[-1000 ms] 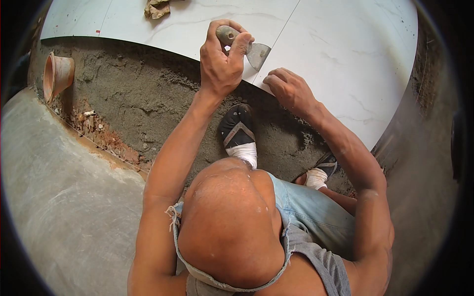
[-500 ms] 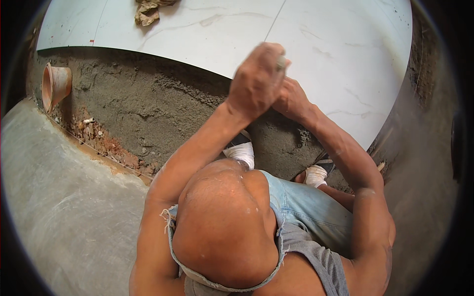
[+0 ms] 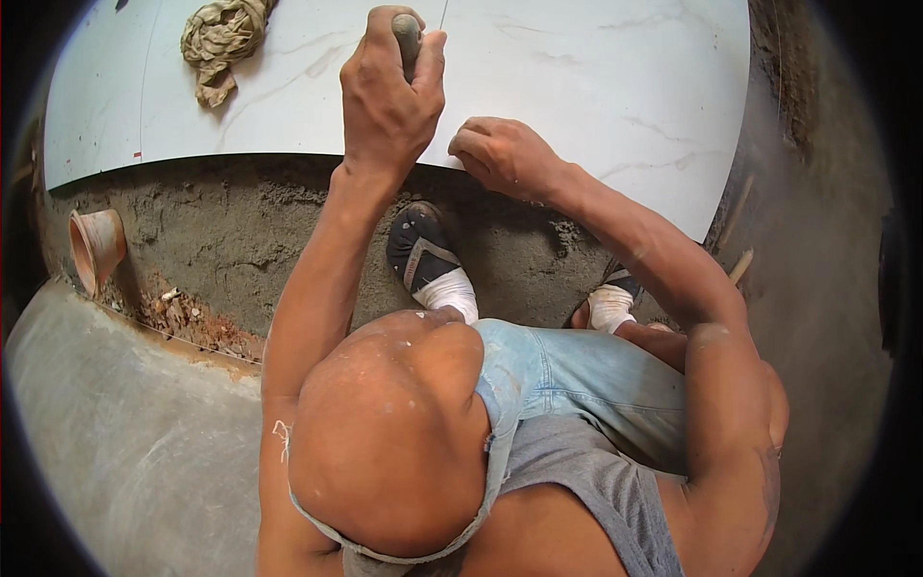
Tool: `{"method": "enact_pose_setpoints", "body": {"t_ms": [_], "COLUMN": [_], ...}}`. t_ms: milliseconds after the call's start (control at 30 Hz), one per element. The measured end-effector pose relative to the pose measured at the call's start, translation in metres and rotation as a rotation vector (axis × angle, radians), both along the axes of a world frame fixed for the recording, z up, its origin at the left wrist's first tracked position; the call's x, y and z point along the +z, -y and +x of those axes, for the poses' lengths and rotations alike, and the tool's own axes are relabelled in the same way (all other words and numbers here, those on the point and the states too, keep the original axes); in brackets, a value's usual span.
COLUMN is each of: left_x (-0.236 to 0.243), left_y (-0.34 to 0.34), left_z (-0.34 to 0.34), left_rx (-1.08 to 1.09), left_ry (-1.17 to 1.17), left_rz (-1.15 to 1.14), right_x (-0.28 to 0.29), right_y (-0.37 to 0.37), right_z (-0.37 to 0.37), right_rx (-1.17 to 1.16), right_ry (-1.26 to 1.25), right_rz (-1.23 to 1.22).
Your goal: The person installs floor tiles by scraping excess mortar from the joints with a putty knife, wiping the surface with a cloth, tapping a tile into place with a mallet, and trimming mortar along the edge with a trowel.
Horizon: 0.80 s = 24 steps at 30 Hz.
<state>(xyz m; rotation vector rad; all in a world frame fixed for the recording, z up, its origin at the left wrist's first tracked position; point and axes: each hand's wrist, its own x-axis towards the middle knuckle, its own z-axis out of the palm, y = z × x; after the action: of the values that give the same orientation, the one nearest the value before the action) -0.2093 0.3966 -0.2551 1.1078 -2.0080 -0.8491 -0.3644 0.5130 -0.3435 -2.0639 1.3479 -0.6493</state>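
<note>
My left hand (image 3: 389, 106) is wrapped round a tool's grey, rounded handle (image 3: 408, 43) above the white marbled tiles (image 3: 596, 87). The handle's end sticks up between thumb and fingers; the rest of the tool is hidden beneath the hand. To its right, my right hand (image 3: 510, 159) rests with curled fingers at the near edge of the tiles. Whatever those fingertips grip, if anything, is hidden. A thin joint line runs between tiles just beyond my left hand.
A crumpled tan cloth (image 3: 223, 40) lies on the tiles. Grey mortar (image 3: 221, 226) spreads along their near edge, under my sandalled feet (image 3: 423, 255). An orange-brown pipe end (image 3: 96, 248) stands at the left, beside a string line and smooth concrete floor (image 3: 125, 413).
My left hand has moved away from my right hand, up and to the left, still holding the handle. My right hand has shifted slightly left. The whole view has shifted, showing more cloth.
</note>
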Motion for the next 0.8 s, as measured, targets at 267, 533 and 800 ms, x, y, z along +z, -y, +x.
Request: {"method": "enact_pose_setpoints", "body": {"t_ms": [267, 533, 800], "left_x": [0.012, -0.008, -0.015], "left_y": [0.008, 0.007, 0.018], "left_z": [0.004, -0.003, 0.007], "left_rx": [-0.110, -0.185, -0.277], "left_ry": [0.041, 0.061, 0.077], "left_rz": [0.144, -0.117, -0.361], "right_x": [0.122, 0.137, 0.144], "right_y": [0.119, 0.166, 0.154], "right_z": [-0.042, 0.037, 0.044], "right_rx": [-0.416, -0.212, -0.282], "right_ry": [0.379, 0.198, 0.115], "right_rz": [-0.629, -0.223, -0.338]}}
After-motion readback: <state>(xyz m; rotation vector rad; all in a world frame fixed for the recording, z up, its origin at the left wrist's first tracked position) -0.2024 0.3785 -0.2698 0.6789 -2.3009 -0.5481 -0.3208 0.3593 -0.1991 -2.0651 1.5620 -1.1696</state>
